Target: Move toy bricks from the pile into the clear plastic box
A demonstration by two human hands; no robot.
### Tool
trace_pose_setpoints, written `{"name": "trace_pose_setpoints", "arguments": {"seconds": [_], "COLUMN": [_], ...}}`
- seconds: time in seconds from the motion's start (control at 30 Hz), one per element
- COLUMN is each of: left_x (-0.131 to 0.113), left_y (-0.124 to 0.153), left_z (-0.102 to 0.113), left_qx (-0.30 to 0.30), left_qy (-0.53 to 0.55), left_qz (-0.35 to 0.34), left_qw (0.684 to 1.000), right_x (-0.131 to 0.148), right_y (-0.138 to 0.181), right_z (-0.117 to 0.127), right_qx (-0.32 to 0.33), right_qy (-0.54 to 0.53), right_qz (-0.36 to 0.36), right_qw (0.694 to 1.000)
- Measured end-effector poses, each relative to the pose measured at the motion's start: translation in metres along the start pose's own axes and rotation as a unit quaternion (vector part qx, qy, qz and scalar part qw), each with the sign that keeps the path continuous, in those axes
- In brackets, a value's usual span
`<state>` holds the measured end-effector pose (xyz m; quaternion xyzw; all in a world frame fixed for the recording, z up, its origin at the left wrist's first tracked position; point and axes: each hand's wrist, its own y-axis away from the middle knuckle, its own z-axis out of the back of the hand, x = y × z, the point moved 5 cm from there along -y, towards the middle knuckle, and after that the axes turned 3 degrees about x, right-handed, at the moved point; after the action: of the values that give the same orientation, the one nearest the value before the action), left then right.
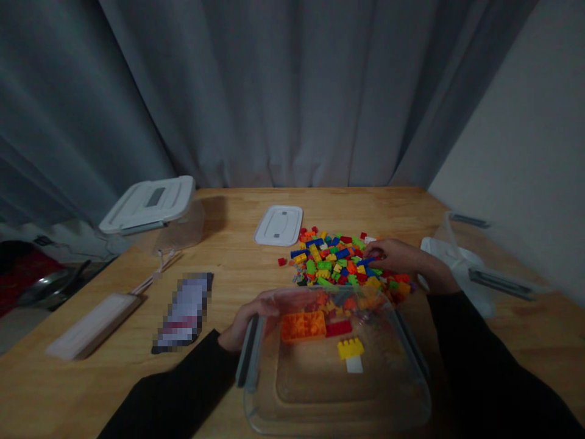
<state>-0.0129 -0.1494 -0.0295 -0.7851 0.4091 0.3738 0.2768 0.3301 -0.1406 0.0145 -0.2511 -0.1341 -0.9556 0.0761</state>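
A clear plastic box (320, 417) with grey side clips stands at the near edge. My left hand (250, 316) grips its far left corner, the thumb over the rim. Inside the box are a large orange building brick (303, 327), a red brick (339, 329), a yellow brick (350, 348) and a white piece (354, 364). Beyond it spreads a heap of colourful building bricks (324, 266), partly seen through the box's far wall. My right hand (397, 255) is at the heap's right side, fingers curled down beside a blue brick (365, 261); whatever they pinch is hidden.
A white lid (278, 225) lies behind the heap. At back left is a lidded clear box (183, 225). A white power strip (95, 326) with cord and a blurred phone-like object (185, 312) lie left. Another clip-sided clear container (475, 268) stands right.
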Motion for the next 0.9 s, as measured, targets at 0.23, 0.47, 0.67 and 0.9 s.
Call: {"name": "trace_pose_setpoints", "arguments": {"seconds": [0.23,0.47,0.67,0.9], "left_x": [-0.007,-0.007,-0.009,-0.009], "left_y": [-0.002,-0.004,-0.003,-0.004], "left_z": [-0.015,-0.017,-0.017,-0.02], "left_qx": [0.02,0.036,0.022,0.014], "left_qy": [-0.008,-0.014,-0.013,-0.012], "left_qz": [0.017,0.018,0.013,0.019], "left_qw": [1.0,0.999,1.0,1.0], "right_x": [0.0,0.008,0.007,0.001], "right_y": [0.001,0.005,0.005,0.003], "right_z": [0.001,0.002,0.003,0.002], "right_qx": [0.003,0.003,-0.001,-0.001], "right_qy": [0.01,0.019,0.02,0.012], "right_qz": [-0.023,-0.015,-0.031,-0.04], "right_qw": [1.0,1.0,0.999,0.999]}}
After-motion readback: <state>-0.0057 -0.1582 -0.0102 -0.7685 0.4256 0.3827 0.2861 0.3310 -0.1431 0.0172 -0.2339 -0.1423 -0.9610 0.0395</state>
